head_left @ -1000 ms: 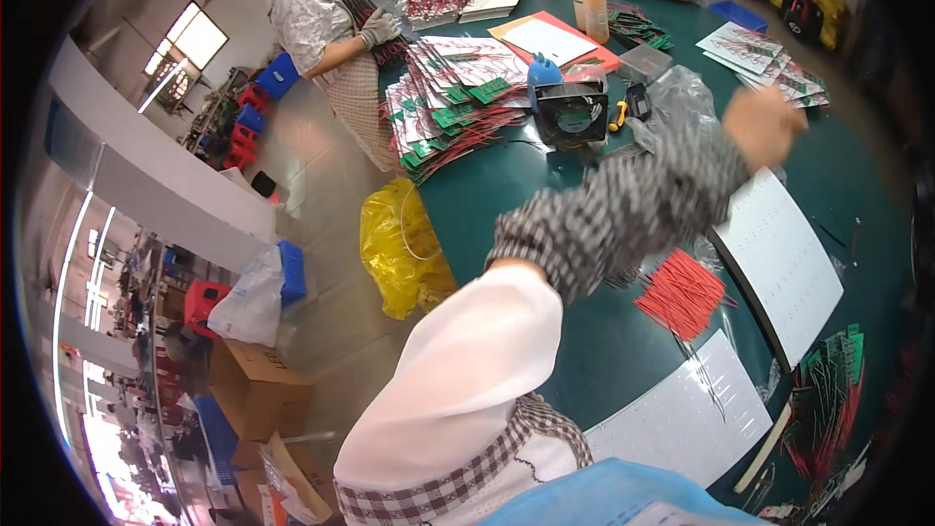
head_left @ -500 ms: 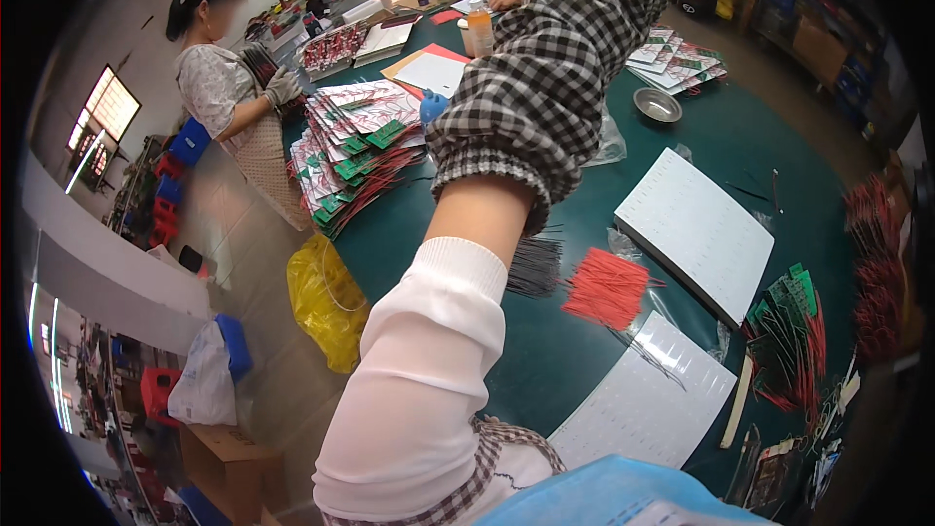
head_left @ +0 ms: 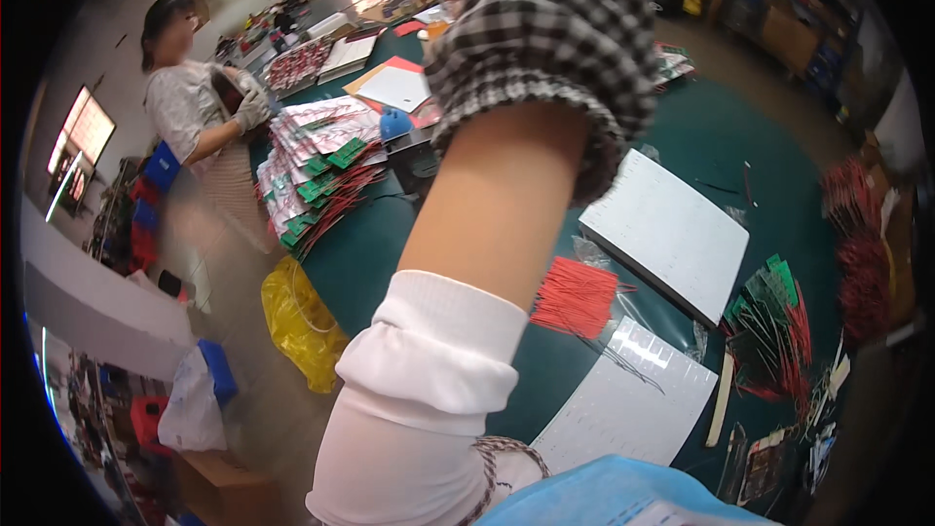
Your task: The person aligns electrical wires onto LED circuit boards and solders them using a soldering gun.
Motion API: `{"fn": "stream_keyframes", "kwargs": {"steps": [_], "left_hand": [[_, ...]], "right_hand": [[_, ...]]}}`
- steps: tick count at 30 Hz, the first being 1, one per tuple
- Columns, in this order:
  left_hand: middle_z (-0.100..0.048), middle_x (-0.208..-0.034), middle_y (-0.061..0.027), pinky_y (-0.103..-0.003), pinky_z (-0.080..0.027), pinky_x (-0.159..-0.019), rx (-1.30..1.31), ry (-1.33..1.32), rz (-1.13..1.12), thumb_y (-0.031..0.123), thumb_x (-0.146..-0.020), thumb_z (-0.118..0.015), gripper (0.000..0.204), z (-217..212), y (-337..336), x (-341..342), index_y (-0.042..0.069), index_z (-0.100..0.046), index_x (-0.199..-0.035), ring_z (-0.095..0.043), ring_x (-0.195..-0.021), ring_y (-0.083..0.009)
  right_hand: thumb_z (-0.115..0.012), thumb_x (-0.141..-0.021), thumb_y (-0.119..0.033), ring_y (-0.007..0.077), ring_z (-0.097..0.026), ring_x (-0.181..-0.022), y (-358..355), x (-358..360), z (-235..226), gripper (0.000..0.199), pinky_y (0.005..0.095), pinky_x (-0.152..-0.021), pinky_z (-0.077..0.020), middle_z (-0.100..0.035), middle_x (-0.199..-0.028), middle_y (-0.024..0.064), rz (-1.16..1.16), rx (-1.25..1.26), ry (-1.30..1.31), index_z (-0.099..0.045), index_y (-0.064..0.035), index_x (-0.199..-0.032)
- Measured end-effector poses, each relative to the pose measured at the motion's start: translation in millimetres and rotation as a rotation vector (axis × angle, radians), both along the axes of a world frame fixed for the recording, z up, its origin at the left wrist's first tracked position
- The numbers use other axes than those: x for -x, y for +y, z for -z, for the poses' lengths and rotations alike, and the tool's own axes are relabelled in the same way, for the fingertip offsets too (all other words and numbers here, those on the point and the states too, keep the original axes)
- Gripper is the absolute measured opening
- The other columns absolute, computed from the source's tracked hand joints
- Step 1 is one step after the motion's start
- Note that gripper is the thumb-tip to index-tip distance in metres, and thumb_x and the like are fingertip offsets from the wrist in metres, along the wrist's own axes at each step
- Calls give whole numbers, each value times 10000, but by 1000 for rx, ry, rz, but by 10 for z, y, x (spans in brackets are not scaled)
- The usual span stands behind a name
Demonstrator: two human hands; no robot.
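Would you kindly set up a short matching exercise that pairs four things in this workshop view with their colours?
Things:
1. bundle of short wires beside the forearm
2. plastic bag hanging by the table edge
3. table top
4. sleeve cover on the lower arm

Colours:
A. dark green
B. white
C. red
D. yellow

Pairs: 1-C, 2-D, 3-A, 4-B
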State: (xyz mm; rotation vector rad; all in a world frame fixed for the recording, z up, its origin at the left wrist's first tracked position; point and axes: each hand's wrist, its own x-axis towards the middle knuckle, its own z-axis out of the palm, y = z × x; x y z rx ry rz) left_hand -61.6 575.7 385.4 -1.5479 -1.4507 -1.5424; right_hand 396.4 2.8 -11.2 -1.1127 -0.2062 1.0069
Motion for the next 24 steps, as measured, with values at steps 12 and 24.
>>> {"fn": "stream_keyframes", "kwargs": {"steps": [12,24], "left_hand": [[-713,-988,-20,-349,-537,-830,606,408,172,142,-755,-641,226,727,-803,-1066,210,-763,-933,-665,-923,-209],[-700,-876,-103,-363,-535,-754,508,698,877,57,-757,-630,189,2181,-2146,-1635,127,-743,-892,-673,-835,-264]], "right_hand": [[-437,-906,-615,223,-561,-909,-59,-263,9,620,384,-734,-469,-563,-1022,59,-130,27,-34,-507,-88,-1223],[-390,-874,-684,218,-508,-1069,245,320,-442,734,402,-885,-396,-535,-1246,58,239,419,-396,-501,-115,-1324]]}}
